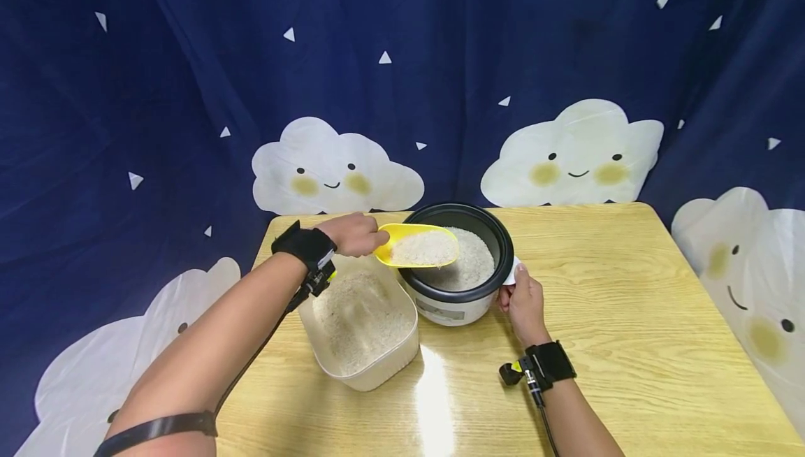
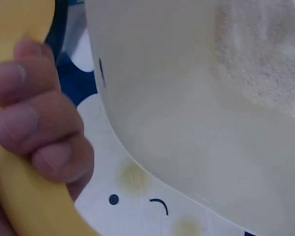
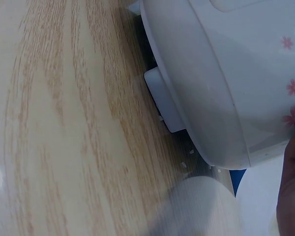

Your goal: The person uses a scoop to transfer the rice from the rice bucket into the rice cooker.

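My left hand (image 1: pixel 355 235) grips the handle of a yellow scoop (image 1: pixel 393 232), its fingers curled round it in the left wrist view (image 2: pixel 44 113). White rice (image 1: pixel 424 249) fills the scoop, which is held over the left part of a rice cooker (image 1: pixel 484 307). Inside the cooker's dark pot lies more rice (image 1: pixel 474 261). My right hand (image 1: pixel 526 303) holds the white side handle (image 1: pixel 513 272) of the cooker, thumb on top. Below the left wrist stands a whitish plastic bin (image 1: pixel 385 365) with rice in its bottom.
Bin and cooker stand side by side on a light wooden table (image 1: pixel 629 317). A few loose grains (image 3: pixel 184 165) lie by the cooker's foot in the right wrist view. A dark blue curtain (image 1: pixel 440 45) with clouds hangs behind the table.
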Tool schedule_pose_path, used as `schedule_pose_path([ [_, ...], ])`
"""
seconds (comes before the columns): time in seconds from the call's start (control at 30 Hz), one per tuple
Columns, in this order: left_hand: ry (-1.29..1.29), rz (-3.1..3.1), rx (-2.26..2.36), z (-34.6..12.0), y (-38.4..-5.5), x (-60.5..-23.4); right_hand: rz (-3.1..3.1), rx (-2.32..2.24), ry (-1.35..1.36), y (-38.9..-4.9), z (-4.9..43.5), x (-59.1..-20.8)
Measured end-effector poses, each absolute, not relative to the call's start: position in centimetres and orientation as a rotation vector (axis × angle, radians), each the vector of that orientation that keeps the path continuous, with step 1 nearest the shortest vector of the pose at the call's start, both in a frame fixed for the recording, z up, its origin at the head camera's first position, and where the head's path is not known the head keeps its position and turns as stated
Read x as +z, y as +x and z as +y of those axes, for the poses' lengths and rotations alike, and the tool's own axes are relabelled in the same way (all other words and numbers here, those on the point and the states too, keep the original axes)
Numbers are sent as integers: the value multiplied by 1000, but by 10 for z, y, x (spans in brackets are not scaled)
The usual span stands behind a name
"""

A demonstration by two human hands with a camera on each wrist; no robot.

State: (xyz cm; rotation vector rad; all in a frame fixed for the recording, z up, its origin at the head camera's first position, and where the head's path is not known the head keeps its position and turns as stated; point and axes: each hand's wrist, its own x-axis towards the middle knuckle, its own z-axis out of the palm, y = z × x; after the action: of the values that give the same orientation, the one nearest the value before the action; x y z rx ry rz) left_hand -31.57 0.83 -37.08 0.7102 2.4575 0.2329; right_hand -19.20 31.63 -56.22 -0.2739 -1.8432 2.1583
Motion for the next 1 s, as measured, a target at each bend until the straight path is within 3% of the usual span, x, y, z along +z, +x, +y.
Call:
schedule_pose_path([
  [1.0,778,2905,-133,58,-301,-361,-1833,2153,-280,-193,317,-564],
])
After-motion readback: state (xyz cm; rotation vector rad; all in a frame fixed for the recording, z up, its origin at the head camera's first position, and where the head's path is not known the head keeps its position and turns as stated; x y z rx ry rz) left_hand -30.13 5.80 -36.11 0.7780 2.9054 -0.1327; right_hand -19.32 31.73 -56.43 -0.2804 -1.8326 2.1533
